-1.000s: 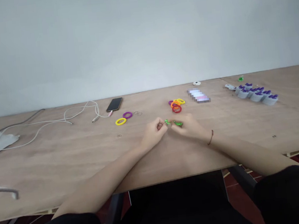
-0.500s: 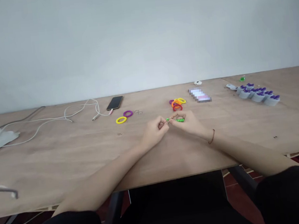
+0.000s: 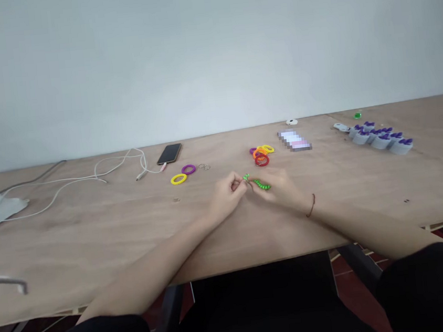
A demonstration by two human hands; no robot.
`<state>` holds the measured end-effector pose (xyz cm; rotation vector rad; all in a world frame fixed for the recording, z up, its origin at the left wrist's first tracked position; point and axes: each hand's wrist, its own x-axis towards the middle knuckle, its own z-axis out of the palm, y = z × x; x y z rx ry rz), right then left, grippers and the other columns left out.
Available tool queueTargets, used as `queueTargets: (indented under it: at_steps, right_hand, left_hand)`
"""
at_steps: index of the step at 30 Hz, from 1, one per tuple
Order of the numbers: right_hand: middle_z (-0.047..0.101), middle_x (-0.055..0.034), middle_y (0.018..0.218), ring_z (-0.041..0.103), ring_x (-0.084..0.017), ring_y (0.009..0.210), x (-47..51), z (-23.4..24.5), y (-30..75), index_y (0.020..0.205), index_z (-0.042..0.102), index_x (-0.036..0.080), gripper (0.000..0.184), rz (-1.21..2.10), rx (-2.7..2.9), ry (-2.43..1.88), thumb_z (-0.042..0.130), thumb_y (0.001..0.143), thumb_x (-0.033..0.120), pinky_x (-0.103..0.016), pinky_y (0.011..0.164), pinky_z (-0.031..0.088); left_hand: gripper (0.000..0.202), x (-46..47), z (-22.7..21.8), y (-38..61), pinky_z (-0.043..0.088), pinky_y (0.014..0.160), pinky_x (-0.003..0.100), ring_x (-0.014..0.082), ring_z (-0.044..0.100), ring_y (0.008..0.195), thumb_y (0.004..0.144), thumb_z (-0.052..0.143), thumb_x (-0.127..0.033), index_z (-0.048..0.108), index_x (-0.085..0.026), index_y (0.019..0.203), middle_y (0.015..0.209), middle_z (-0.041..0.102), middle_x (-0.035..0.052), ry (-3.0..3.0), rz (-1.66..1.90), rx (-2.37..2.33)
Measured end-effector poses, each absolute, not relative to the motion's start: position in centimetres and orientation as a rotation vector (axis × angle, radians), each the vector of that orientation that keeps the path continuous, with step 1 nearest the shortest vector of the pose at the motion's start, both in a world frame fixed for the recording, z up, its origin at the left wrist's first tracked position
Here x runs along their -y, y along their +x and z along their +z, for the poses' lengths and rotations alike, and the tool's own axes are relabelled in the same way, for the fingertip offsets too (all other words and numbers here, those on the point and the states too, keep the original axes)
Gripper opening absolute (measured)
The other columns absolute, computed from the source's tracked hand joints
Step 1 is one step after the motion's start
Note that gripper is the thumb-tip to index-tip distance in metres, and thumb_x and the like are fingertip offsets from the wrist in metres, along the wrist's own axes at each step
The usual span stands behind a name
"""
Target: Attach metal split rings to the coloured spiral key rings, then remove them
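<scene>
A green spiral coil wristband [image 3: 262, 185] runs under and between the fingers of my right hand [image 3: 281, 187], which is closed on it. One end of the coil stands up at the fingertips, next to a tiny metal ring [image 3: 247, 181]. My left hand [image 3: 227, 193] pinches at this ring with thumb and forefinger. The exact grip is too small to make out. Beyond my hands lies a bunch of coil wristbands in purple, orange and yellow, with a red wristband [image 3: 262, 160] at its front.
To the left are a yellow wristband [image 3: 178, 179], a purple wristband [image 3: 188, 169], loose metal rings [image 3: 204, 166] and a black phone [image 3: 169, 154] among white cables. At right lie a second phone [image 3: 295, 140] and several white containers with purple tops [image 3: 382, 141]. The wooden table [image 3: 132, 217] meets a wall.
My right hand has turned and shifted slightly down, its fingers closer to my left hand. The green coil now slants, and more of its end shows between my fingertips.
</scene>
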<state>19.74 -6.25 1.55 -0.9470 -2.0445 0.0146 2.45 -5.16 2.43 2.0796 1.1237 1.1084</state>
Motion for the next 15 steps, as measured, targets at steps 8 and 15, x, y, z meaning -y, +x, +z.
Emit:
queueTargets:
  at_steps: [8,15]
  right_hand:
    - [0.068,-0.0044,0.085,0.061,-0.017,0.075,6.8,2.7,19.5,0.087,0.064,0.018,0.019,0.521,1.795,-1.026,0.053,0.08,0.031,-0.027,0.066,0.046]
    - [0.064,-0.0037,0.077,0.058,-0.015,0.068,6.1,2.7,19.7,0.083,0.065,0.016,0.029,0.731,1.746,-0.977,0.046,0.085,0.038,-0.025,0.057,0.045]
  left_hand:
    - [0.02,4.9,2.1,2.5,0.045,0.061,0.023,0.012,0.058,0.068,0.081,0.053,-0.034,0.054,-0.017,0.091,0.079,0.061,0.0009,1.92,1.129,-1.019]
    - [0.026,4.3,2.0,2.3,0.051,0.079,0.031,0.0177,0.062,0.088,0.082,0.054,-0.035,0.06,-0.015,0.097,0.096,0.067,0.0073,1.798,1.105,-0.873]
